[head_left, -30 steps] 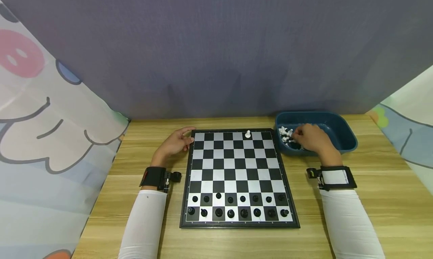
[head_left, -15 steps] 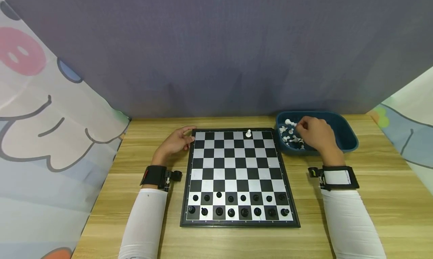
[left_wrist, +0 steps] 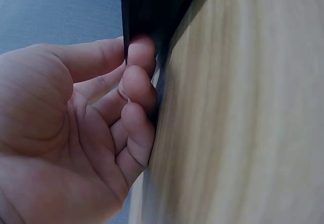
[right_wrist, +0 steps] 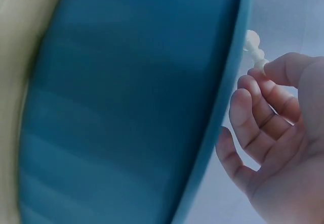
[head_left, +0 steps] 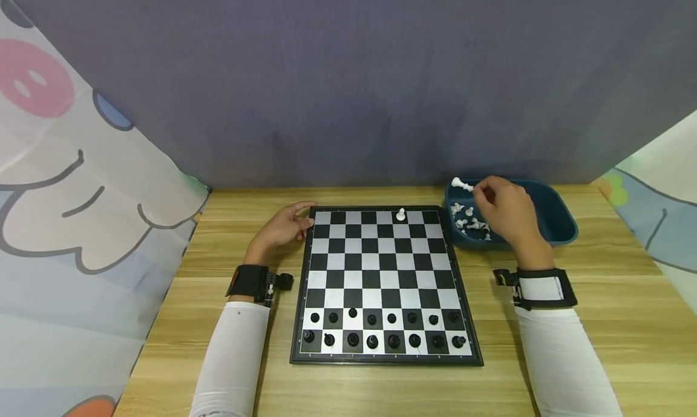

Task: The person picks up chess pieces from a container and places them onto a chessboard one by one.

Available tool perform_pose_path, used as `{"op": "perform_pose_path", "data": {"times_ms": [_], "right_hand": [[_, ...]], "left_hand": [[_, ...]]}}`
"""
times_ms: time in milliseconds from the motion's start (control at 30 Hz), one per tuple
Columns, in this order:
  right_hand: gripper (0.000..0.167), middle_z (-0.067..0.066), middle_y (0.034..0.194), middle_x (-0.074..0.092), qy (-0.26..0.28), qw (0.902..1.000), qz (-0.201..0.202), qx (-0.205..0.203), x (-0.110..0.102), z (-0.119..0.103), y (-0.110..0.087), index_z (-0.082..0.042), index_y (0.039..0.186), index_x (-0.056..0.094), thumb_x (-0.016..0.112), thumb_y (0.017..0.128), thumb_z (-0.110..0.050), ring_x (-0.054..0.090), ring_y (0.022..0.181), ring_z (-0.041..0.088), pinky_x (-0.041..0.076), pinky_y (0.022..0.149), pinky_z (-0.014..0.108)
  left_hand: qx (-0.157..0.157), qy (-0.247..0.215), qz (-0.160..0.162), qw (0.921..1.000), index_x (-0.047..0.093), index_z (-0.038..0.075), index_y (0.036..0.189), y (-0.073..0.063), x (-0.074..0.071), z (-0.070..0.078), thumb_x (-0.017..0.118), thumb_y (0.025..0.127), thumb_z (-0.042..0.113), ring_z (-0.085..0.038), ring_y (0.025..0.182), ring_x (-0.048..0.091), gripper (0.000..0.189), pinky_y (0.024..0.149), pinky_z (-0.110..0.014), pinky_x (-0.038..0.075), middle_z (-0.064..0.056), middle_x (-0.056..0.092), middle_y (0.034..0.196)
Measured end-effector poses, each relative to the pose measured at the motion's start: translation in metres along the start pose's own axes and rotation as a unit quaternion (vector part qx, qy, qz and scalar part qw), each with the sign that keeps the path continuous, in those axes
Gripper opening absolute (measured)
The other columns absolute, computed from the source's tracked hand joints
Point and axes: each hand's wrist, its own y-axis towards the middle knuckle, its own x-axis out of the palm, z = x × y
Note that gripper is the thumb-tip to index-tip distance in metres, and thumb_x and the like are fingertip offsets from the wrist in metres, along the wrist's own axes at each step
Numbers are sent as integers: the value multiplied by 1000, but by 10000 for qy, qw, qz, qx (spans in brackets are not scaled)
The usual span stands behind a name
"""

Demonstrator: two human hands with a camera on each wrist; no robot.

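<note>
My right hand (head_left: 506, 214) pinches one end of a slender white chess piece (head_left: 461, 184) between thumb and fingers. Its wider base points left, above the far left rim of the blue basin (head_left: 563, 226). Seen from the right wrist, the white chess piece (right_wrist: 254, 49) juts up past the basin's rim. At the chessboard's (head_left: 305, 284) far left corner, my left hand (head_left: 282, 228) grips the edge. The left wrist view shows the thumb reaching over the dark board (left_wrist: 152, 6) and curled fingertips against its side. One white pawn (head_left: 400, 215) stands on the board's far row.
Several white chess pieces (head_left: 476, 224) lie in the basin's left part. Two rows of black chess pieces (head_left: 353, 339) stand on the board's near side. A grey wall (head_left: 348, 84) rises behind the wooden table (head_left: 403, 393).
My right hand has come up out of the pile with a white chess piece and moved toward the basin's far side. The left hand stays at the board's corner.
</note>
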Motion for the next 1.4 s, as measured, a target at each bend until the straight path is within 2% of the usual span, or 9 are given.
{"op": "perform_pose_path", "data": {"times_ms": [467, 867, 1100, 1400], "right_hand": [[15, 12, 86, 66, 143, 9988, -215, -408, 11, -24, 3, -4, 99, 68, 57, 100, -13, 56, 70, 25, 41, 61, 38], [16, 9, 88, 66, 134, 9967, -462, -647, 15, -51, 6, -7, 102, 70, 57, 104, -18, 55, 68, 21, 41, 60, 37], [16, 7, 88, 66, -141, 9913, -584, -1175, 22, -69, 17, -8, 99, 72, 60, 103, -19, 57, 69, 21, 45, 62, 38], [16, 6, 90, 70, -307, 9826, -935, -1575, 36, -89, 27, -8, 101, 76, 67, 100, -21, 61, 70, 20, 50, 62, 40]], "left_hand": [[10, 112, 52, 9999, 43, 21, 156, -2, 0, 2, 58, 105, 16, -21, 71, 58, 53, 66, -28, 50, -5, 60, 77], [-58, -52, -2, 10000, 44, 25, 155, -1, 0, 1, 59, 105, 18, -20, 72, 59, 53, 68, -29, 51, -6, 64, 83], [-48, -65, 25, 10000, 45, 25, 155, -1, 1, 1, 59, 105, 17, -19, 71, 59, 52, 66, -28, 50, -5, 63, 81], [-62, -77, 76, 9999, 47, 27, 153, -2, 1, 1, 60, 104, 16, -18, 68, 58, 51, 63, -27, 49, -5, 63, 81]]}}
